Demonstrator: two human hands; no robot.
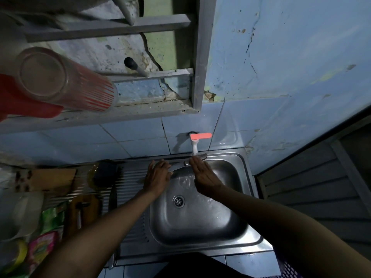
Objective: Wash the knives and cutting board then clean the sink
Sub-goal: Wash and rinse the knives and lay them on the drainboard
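A knife point(179, 166), its blade dull grey and wet, lies across the back of the steel sink point(202, 223) under the tap point(194, 145). The left hand point(157, 177) holds the blade end; the right hand point(202, 177), fingers straight, rests flat by the handle. The basin below is bare around the drain point(178, 201). A cutting board point(85, 209) sits on the ribbed surface point(130, 177), well left.

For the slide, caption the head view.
Both hands, left and right, rinse a knife under the tap over the sink.
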